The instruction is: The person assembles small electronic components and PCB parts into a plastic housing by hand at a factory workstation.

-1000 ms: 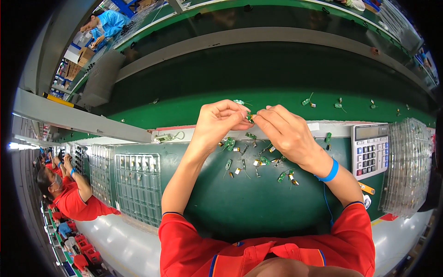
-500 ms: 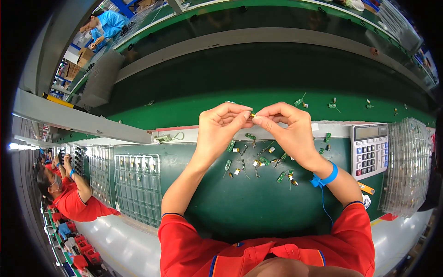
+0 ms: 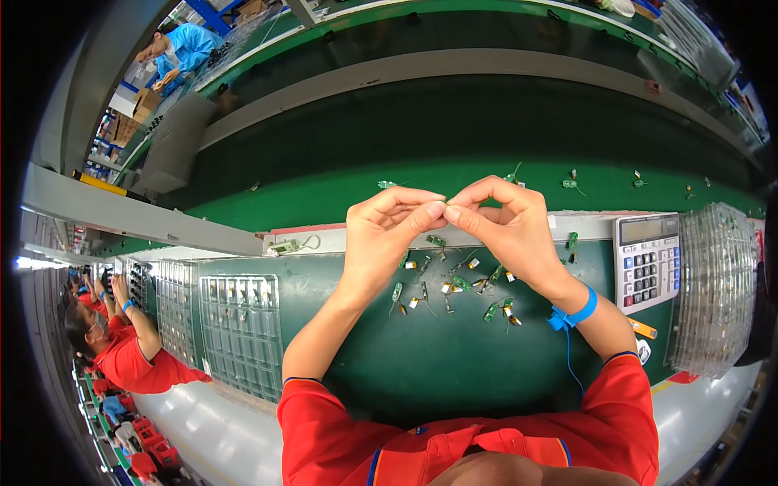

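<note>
My left hand (image 3: 387,231) and my right hand (image 3: 504,231) meet at their fingertips above the front rail of the belt. Thumb and index finger of each are pinched together around something small that the fingers now hide. Below them, on the green work mat (image 3: 405,364), lie several small green circuit boards (image 3: 461,283) with wires, among little white, yellow and dark parts. A blue wrist strap (image 3: 579,309) with a thin cord circles my right wrist.
Beyond the rail, small boards (image 3: 572,185) lie on the green belt (image 3: 324,182). To the right are a calculator (image 3: 647,263), an orange-handled tool (image 3: 643,329) and stacked clear trays (image 3: 713,292). Clear trays (image 3: 239,332) also lie left, near a person in red (image 3: 138,352).
The boards on the belt have shifted left. My hands stay almost in place, fingertips closer together; the small yellow and dark piece seen between them before is now covered.
</note>
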Available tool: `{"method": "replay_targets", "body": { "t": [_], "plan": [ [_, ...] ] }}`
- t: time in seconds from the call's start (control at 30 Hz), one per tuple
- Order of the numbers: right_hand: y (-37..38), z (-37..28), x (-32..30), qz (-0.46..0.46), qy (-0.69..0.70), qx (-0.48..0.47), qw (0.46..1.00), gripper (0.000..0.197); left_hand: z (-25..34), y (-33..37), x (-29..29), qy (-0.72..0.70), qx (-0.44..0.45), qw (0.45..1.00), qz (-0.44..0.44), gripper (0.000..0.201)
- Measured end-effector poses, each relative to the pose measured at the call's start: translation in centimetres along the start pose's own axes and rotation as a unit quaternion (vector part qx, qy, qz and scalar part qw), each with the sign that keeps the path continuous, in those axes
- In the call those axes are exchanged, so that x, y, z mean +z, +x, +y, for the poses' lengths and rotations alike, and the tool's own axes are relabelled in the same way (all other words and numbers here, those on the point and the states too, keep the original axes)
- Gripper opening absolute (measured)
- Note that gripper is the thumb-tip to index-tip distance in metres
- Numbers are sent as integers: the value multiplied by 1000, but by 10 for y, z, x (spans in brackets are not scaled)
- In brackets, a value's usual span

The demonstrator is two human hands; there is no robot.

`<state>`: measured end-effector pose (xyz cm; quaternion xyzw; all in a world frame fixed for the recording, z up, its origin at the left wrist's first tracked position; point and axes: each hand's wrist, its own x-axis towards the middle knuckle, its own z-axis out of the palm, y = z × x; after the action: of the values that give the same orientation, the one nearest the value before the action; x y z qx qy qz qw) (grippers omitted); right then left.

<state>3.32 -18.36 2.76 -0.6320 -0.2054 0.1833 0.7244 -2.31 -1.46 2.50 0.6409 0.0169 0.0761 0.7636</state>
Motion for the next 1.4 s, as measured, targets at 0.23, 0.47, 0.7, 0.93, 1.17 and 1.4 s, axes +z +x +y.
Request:
{"method": "replay_targets", "body": {
  "t": [0.23,0.47,0.7,0.93,1.17,1.4],
  "plan": [
    [0,-7,-3,-12,-32,-20,999,7,1,-3,4,8,10,1000,5,13],
    [-3,-10,1,24,-154,-138,978,14,1,-2,2,-3,44,999,-10,15],
    [-4,5,-5,66,-307,-327,891,22,2,-3,6,24,71,997,-3,13],
    [-1,10,-8,84,-309,-371,872,22,-6,2,-2,154,157,975,-33,11],
    [3,13,-10,70,-309,-393,863,22,-9,3,-6,202,216,955,-33,9],
    [2,14,-11,65,-321,-415,849,24,-1,7,-9,240,198,947,-85,3]
  ]
}}
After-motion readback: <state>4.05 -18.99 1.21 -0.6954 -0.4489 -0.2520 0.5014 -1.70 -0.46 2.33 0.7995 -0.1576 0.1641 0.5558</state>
